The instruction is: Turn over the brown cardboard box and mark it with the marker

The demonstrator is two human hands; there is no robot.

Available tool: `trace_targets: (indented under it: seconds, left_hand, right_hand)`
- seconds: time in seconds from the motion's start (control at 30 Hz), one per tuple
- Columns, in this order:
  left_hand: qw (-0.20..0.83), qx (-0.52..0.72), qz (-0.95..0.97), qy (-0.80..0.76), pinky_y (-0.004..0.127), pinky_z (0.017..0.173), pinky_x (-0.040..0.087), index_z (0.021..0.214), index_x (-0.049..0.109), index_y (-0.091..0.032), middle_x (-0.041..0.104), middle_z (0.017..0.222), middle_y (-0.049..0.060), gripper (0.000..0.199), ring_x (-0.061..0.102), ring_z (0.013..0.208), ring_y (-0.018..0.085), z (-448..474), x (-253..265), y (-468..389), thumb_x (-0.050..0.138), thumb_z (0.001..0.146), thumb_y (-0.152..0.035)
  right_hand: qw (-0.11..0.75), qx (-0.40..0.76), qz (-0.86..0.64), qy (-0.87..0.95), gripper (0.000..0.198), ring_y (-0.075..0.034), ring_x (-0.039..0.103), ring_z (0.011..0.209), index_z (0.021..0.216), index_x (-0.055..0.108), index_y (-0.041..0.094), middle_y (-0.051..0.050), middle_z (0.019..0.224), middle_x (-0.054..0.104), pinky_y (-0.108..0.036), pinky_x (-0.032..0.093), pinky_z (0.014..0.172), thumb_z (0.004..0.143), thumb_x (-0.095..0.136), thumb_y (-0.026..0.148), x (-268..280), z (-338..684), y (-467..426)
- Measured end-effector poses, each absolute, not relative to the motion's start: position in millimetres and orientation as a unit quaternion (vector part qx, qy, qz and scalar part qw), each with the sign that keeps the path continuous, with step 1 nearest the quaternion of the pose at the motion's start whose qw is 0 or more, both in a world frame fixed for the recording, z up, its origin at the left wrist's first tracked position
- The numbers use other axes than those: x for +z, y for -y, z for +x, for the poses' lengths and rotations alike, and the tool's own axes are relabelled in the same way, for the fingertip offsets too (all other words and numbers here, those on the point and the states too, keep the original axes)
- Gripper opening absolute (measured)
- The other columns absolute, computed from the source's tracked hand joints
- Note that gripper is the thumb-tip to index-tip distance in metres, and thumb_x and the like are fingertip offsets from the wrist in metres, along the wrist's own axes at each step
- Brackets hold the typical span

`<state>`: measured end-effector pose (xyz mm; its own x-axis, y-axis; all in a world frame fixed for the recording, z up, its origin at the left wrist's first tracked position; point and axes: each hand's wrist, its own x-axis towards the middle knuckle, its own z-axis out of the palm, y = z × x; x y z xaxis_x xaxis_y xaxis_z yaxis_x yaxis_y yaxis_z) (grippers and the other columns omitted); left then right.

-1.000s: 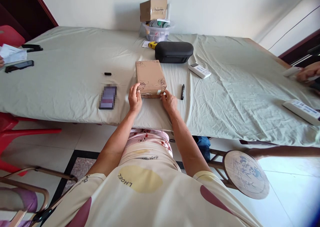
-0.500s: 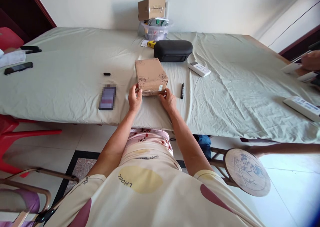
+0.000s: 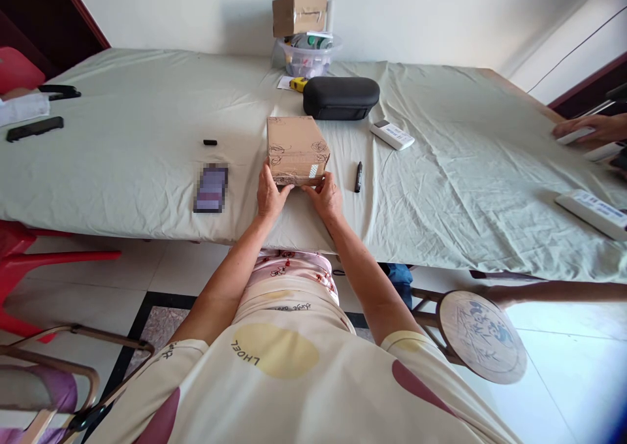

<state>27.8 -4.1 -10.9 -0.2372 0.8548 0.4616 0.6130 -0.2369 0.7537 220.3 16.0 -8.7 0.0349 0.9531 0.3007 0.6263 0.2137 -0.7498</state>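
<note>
A brown cardboard box [image 3: 296, 145] with black scribbles on its top and near side is on the cloth-covered table in front of me. My left hand [image 3: 271, 192] grips its near left corner, fingers along the side and thumb at the lower front edge. At the near right corner, my right hand [image 3: 326, 198] holds the box the same way, its thumb pointing inward along the bottom edge. The fingertips are partly hidden by the box. To the right of my right hand lies a black marker [image 3: 358, 177]. Its likely cap, a small black piece [image 3: 210, 142], lies left of the box.
Behind the box lie a black case [image 3: 341, 98], a yellow tool [image 3: 298, 84] and a plastic tub [image 3: 307, 59] with another carton [image 3: 300, 14] on it. A white device [image 3: 392, 134] is to the right, a phone [image 3: 211, 189] to the left. Another person's hand [image 3: 595, 129] is at far right.
Both thumbs have moved inward along the box's lower front edge, and my left fingers have shifted onto its side. The box has turned slightly. The other person's hand at right has moved left.
</note>
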Motion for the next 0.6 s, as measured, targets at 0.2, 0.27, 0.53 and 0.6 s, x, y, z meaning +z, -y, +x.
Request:
trace_targets:
  seconds: [0.2, 0.27, 0.53, 0.6]
  left_hand:
    - [0.149, 0.529, 0.581, -0.601, 0.041, 0.138, 0.033, 0.171, 0.026, -0.015, 0.040, 0.176, 0.020, 0.088, 0.039, 0.165, 0.029, 20, -9, 3, 0.073, 0.097, -0.021]
    - [0.158, 0.541, 0.575, -0.593, 0.040, 0.136, 0.036, 0.171, 0.027, -0.017, 0.043, 0.175, 0.017, 0.080, 0.043, 0.163, 0.027, 17, -11, 1, 0.064, 0.100, -0.021]
    - [0.173, 0.568, 0.546, -0.591, 0.042, 0.139, 0.030, 0.166, 0.035, -0.013, 0.046, 0.173, 0.016, 0.070, 0.040, 0.165, 0.024, 10, -10, -1, 0.046, 0.098, -0.013]
    - [0.167, 0.573, 0.535, -0.598, 0.041, 0.140, 0.028, 0.164, 0.039, -0.014, 0.049, 0.171, 0.016, 0.069, 0.038, 0.166, 0.024, 9, -9, -1, 0.047, 0.095, -0.011]
  right_hand:
    - [0.438, 0.191, -0.544, 0.690, 0.042, -0.023, 0.072, 0.084, 0.131, 0.063, 0.024, -0.004, 0.095, 0.077, -0.038, 0.059, 0.081, 0.096, 0.066, 0.047, -7, 227, -19]
    - [0.426, 0.193, -0.543, 0.697, 0.041, -0.023, 0.073, 0.085, 0.135, 0.063, 0.023, -0.006, 0.101, 0.079, -0.040, 0.060, 0.085, 0.099, 0.059, 0.041, -5, 228, -19]
    - [0.415, 0.203, -0.513, 0.724, 0.029, -0.018, 0.072, 0.075, 0.116, 0.072, 0.023, -0.003, 0.095, 0.082, -0.033, 0.059, 0.085, 0.102, 0.048, 0.032, 4, 233, -14]
    - [0.403, 0.192, -0.513, 0.733, 0.026, -0.019, 0.072, 0.078, 0.105, 0.074, 0.023, -0.004, 0.091, 0.081, -0.032, 0.057, 0.083, 0.101, 0.049, 0.030, 7, 233, -12]
